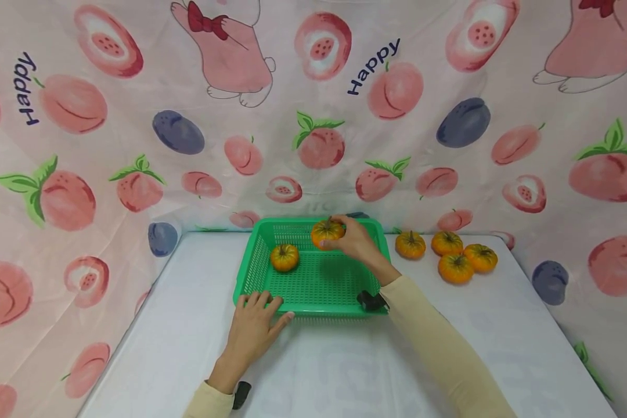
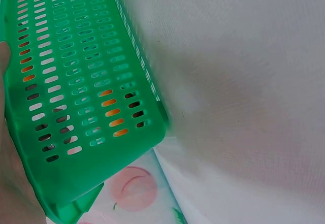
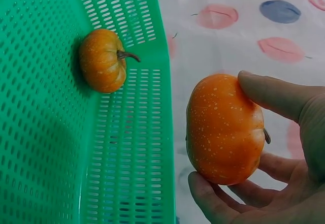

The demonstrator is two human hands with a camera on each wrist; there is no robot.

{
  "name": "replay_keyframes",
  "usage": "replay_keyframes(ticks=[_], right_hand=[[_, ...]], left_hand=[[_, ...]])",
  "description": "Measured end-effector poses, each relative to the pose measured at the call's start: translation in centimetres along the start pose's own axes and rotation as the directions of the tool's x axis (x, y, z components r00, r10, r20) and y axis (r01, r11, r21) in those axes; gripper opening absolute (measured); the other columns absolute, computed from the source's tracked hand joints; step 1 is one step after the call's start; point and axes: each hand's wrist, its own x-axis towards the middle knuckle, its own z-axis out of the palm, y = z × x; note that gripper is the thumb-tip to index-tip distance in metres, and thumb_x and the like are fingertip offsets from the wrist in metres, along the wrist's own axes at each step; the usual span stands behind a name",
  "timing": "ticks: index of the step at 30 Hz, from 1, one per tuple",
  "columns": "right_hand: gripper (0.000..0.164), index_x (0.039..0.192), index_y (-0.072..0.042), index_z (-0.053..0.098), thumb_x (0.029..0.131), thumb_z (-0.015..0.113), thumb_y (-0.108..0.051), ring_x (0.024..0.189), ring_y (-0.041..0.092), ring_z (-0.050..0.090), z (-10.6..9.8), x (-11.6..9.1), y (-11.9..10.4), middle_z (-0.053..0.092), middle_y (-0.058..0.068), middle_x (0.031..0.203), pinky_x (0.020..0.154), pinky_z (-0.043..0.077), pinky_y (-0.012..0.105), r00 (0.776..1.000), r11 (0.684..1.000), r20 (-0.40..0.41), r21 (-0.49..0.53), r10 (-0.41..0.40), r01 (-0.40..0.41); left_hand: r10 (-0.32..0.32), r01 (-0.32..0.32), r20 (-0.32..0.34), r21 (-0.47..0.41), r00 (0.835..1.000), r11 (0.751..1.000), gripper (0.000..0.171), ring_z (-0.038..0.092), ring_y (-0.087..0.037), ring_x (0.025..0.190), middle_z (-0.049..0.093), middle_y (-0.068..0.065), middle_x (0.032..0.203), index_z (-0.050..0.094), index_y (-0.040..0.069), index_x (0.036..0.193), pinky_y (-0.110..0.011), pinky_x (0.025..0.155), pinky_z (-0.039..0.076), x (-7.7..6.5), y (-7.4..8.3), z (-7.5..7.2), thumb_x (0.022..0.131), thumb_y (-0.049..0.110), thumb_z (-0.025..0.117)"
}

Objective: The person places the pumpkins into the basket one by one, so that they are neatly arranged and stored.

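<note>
1. Green basket (image 1: 313, 309): one mini pumpkin (image 1: 284, 258) inside, left.
2. Right hand (image 1: 356, 239) pinches another pumpkin (image 1: 324, 233) near the far rim; its sleeve (image 1: 439, 342) crosses the right side.
3. Left hand (image 1: 252, 330), fingers spread, rests on the near-left rim.
4. Four pumpkins (image 1: 455, 269) sit right.
5. Fruit-print cloth (image 1: 277, 125) reads "Happy".

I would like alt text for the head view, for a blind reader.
A right hand holds an orange pumpkin above a green perforated basket containing another pumpkin, while the left hand rests on the near rim. Four more pumpkins lie to the right on a white table, before a peach-print cloth.
</note>
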Motion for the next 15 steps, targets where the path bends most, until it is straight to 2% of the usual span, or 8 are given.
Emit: replay_keyframes(ticks=[9,15], right_hand=[[0.068,0.144,-0.017,0.047,0.085,0.077,-0.034,0.13,0.032,0.049,1.3,1.5,0.7,0.046,0.01,0.15,0.101,0.046,0.05,0.999,0.999,0.045,0.041,0.007,-0.009],[0.068,0.142,-0.018,0.049,0.083,0.08,-0.034,0.128,0.033,0.05,2.1,2.2,0.6,0.048,0.01,0.147,0.101,0.045,0.051,0.999,0.999,0.043,0.046,0.027,-0.029]], left_hand=[[0.001,-0.001,0.007,0.001,1.0,1.0,0.036,0.056,-0.023,0.092,0.061,-0.001,0.098,0.065,0.021,0.107,-0.044,0.084,0.039,0.0,-0.1,-0.1,0.093,0.053,0.06],[0.006,-0.006,0.008,-0.005,1.0,1.0,0.037,0.055,-0.024,0.092,0.06,-0.002,0.098,0.065,0.02,0.108,-0.044,0.084,0.039,0.0,0.0,-0.1,0.093,0.054,0.058]])
